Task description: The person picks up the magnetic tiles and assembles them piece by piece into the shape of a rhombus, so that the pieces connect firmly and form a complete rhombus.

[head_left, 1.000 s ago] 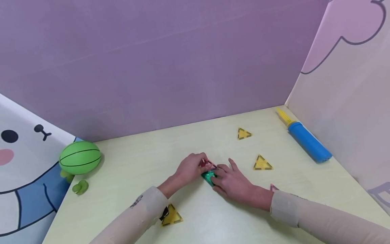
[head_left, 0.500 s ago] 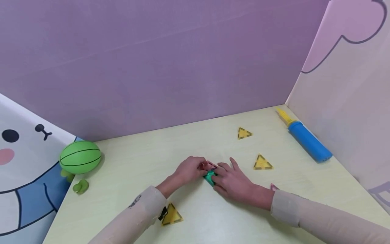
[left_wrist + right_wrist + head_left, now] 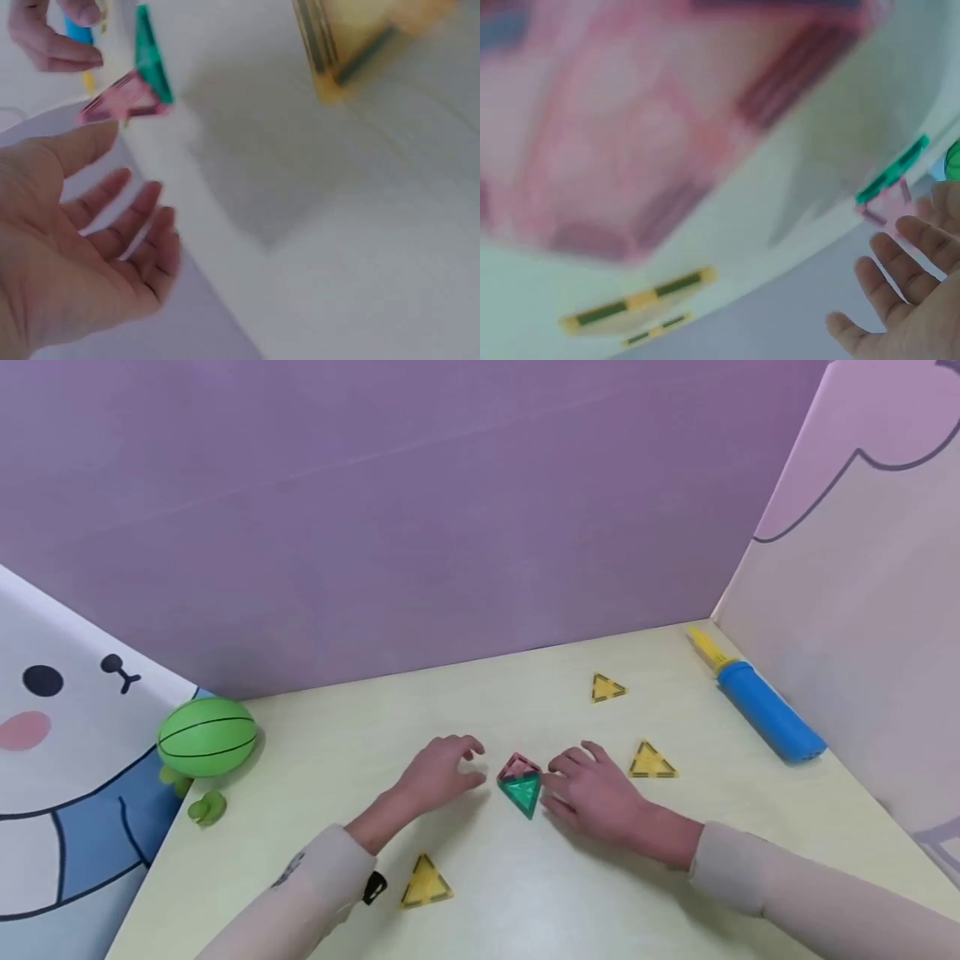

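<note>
A green triangular magnetic tile (image 3: 521, 793) lies edge to edge with a pink triangular tile (image 3: 518, 766) near the middle of the table. To their left, my left hand (image 3: 437, 777) is apart from them, thumb and fingers loosely curved with nothing between. In the left wrist view that hand (image 3: 97, 225) shows a bare palm. My right hand (image 3: 600, 797) is on the other side, fingertips right at the tiles' right edge, fingers relaxed. The right wrist view shows another pink tile (image 3: 622, 142) large and blurred, close to the camera; the forearm hides it in the head view.
One yellow triangular tile (image 3: 427, 883) lies by the left sleeve; two more, a nearer yellow tile (image 3: 652, 762) and a farther yellow tile (image 3: 607, 687), lie right. A blue hand pump (image 3: 772, 710) rests along the right wall. A green striped balloon (image 3: 207, 737) sits at the left wall.
My left hand has let go of the pink tile and drawn back to the left. The right hand has shifted slightly right, uncovering the joined tiles.
</note>
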### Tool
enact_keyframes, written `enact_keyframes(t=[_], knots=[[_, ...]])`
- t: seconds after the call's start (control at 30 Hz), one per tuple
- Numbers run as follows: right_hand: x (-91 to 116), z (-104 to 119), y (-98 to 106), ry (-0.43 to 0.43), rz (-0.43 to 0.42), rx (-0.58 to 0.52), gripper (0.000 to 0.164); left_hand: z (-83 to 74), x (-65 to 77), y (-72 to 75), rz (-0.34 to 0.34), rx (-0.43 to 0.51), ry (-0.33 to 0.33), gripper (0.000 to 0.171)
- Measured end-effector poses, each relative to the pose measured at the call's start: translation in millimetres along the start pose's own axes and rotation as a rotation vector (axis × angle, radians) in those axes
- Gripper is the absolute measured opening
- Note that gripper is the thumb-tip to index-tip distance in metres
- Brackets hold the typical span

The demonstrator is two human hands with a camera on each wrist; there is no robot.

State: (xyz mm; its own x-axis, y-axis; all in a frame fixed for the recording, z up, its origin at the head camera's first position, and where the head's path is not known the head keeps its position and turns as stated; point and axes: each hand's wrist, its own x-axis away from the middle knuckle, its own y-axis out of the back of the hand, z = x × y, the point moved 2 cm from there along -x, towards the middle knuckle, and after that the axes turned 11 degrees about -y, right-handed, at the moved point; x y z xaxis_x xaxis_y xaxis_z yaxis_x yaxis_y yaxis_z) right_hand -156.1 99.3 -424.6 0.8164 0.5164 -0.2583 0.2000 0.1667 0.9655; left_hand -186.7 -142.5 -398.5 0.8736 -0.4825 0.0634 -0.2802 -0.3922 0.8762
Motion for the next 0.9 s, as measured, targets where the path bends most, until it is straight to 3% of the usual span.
enact_keyframes(t=[0.07,0.17,0.3,0.47,0.6,0.77,0.9], knots=[[-4,-5,4,-0.050,0.010,-0.005,0.032,4.0,14.1,11.1,0.001,0.007,0.052,0.036],[-12,-10,8,-0.107,0.045,-0.032,0.040,8.9,37.8,21.6,0.055,0.018,0.131,0.036],[-23,-9,8,-0.145,0.100,-0.110,0.044,13.2,68.2,19.1,0.158,0.032,0.156,0.037],[-35,-4,2,-0.137,0.142,-0.172,0.034,18.0,102.8,5.8,0.231,0.007,0.027,0.041],[-40,-5,-5,-0.163,0.183,-0.202,0.029,19.0,122.8,-0.4,0.235,-0.044,-0.091,0.045],[-42,-10,-9,-0.184,0.183,-0.216,0.023,19.3,131.7,-6.7,0.190,-0.170,-0.181,0.045],[-42,-10,-11,-0.169,0.171,-0.221,0.020,23.0,133.7,-12.6,0.167,-0.234,-0.191,0.043]])
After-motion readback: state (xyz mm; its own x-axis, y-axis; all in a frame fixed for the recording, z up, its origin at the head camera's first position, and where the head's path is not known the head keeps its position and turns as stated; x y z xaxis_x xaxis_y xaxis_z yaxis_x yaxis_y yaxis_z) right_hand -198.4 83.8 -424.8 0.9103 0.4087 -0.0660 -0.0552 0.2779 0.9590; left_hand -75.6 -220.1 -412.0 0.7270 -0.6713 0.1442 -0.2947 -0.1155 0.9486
